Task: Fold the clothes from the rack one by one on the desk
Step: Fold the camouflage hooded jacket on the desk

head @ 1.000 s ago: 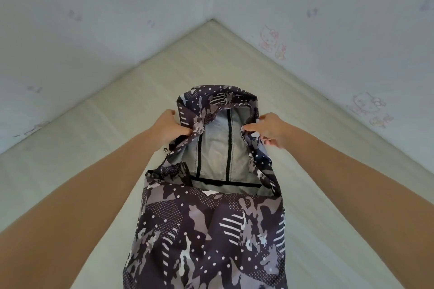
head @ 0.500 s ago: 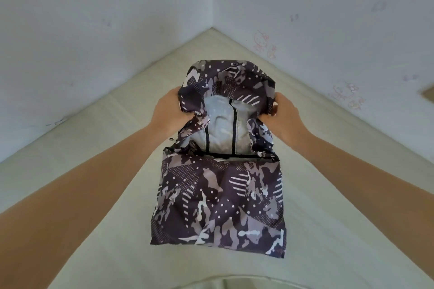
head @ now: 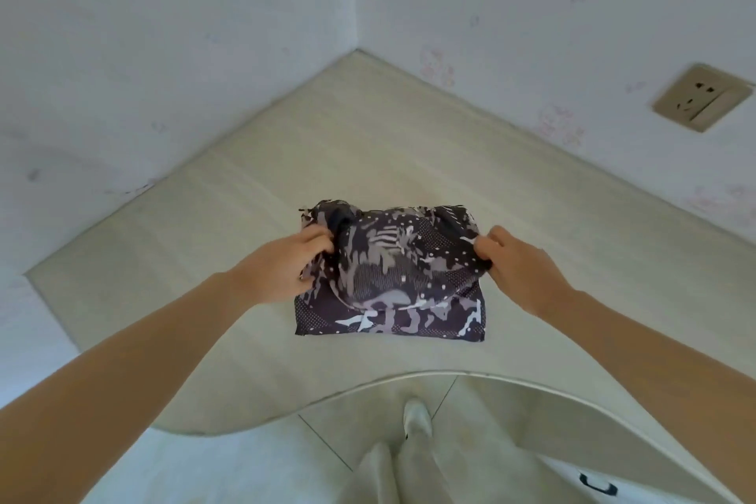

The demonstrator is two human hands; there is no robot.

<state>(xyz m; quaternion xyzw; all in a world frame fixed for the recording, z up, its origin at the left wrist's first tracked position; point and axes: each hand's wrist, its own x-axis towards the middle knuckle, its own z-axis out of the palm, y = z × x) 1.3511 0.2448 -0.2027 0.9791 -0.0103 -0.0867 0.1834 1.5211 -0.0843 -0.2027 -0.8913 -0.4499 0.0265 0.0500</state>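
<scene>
A dark camouflage-print jacket (head: 392, 291) with white dots lies folded into a compact bundle in the middle of the pale desk (head: 368, 143). Its upper flap is doubled over toward me and covers the grey lining. My left hand (head: 286, 266) grips the bundle's left edge, fingers curled into the fabric. My right hand (head: 511, 262) pinches the flap's right edge. The flap sits slightly raised between both hands, while the lower layer lies flat on the desk.
The desk fills a corner between two white walls. A beige wall socket (head: 701, 96) sits on the right wall. The desk's curved front edge (head: 368, 385) runs close to me, with the tiled floor and my pale trousers (head: 409, 462) below it.
Both hands have pulled the jacket's top part down toward me over the lower part, hiding the grey lining. The view has tilted down, showing the desk's front edge and the floor.
</scene>
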